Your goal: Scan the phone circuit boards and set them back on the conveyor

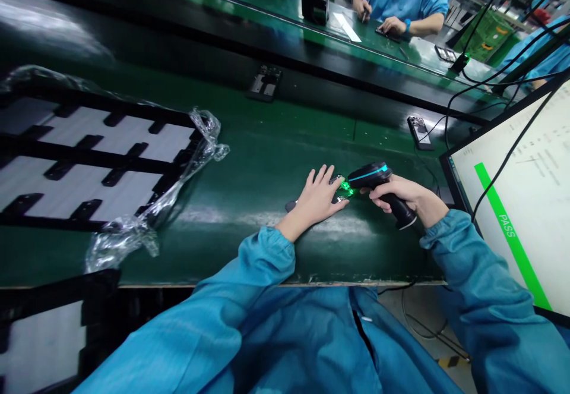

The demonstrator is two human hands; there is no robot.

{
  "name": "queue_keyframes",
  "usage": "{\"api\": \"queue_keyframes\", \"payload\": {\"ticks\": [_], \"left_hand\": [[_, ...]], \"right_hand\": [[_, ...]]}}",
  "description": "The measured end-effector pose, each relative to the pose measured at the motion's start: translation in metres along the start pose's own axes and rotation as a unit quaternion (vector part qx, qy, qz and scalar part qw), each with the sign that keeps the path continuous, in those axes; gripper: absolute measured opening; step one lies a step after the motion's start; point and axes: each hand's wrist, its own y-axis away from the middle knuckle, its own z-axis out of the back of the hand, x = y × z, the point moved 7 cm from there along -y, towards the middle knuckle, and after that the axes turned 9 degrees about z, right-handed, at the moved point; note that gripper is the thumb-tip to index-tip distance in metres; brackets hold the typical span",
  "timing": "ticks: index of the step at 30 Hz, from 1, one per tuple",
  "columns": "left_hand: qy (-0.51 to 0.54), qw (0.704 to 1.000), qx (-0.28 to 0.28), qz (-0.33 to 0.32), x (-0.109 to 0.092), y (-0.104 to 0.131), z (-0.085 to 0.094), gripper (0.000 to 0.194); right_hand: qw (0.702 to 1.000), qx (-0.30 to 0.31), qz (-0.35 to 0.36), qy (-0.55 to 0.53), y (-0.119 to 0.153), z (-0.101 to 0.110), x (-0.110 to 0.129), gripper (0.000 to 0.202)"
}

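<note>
My right hand (394, 195) is wrapped round the handle of a black barcode scanner (369, 175) with a blue stripe. The scanner's head points left, and its green light falls on a small phone-like device (342, 197) on the green bench. Spread over most of that device lies my left hand (317, 199), fingers stretched out and palm down. Only the device's right end and a dark corner at its left show; the rest is hidden under the hand.
A black tray with pale compartments (146, 138), edged with clear plastic wrap (207, 126), lies left. Two phone-like parts (266, 83) (420, 132) rest farther back. A monitor (525, 174) showing "PASS" stands right, cables before it. Across the bench, a co-worker's hands (392, 25) handle a small part.
</note>
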Motion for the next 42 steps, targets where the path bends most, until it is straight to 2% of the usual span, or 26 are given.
{"api": "queue_keyframes", "payload": {"ticks": [13, 17, 20, 25, 35, 38, 40, 42], "left_hand": [[0.009, 1.000, -0.004, 0.002, 0.001, 0.001, 0.000, 0.063], [-0.005, 0.999, -0.014, 0.042, -0.007, 0.006, -0.002, 0.061], [-0.012, 0.996, -0.035, 0.087, -0.014, 0.012, -0.002, 0.055], [0.003, 0.995, -0.033, 0.094, -0.018, 0.015, -0.004, 0.053], [0.007, 0.994, -0.031, 0.102, -0.022, 0.016, -0.002, 0.058], [0.016, 0.995, 0.011, 0.093, -0.013, 0.011, 0.002, 0.065], [0.035, 0.995, 0.094, 0.025, -0.003, 0.003, 0.002, 0.081], [0.055, 0.978, 0.187, -0.081, 0.008, -0.006, 0.000, 0.099]], "right_hand": [[0.999, -0.030, 0.034, 0.006, 0.011, 0.001, 0.002, 0.025], [0.995, -0.048, 0.070, 0.045, 0.003, 0.001, 0.013, 0.027], [0.994, -0.028, 0.055, 0.089, -0.013, -0.009, 0.023, 0.019], [0.987, -0.002, 0.011, 0.162, -0.035, -0.022, 0.038, 0.013], [0.983, -0.002, -0.022, 0.183, -0.041, -0.027, 0.043, 0.011], [0.986, -0.007, 0.000, 0.168, -0.036, -0.025, 0.049, 0.015], [0.990, -0.030, 0.044, 0.129, -0.028, -0.018, 0.046, 0.018], [0.992, -0.069, 0.084, 0.068, -0.012, -0.010, 0.028, 0.024]]}}
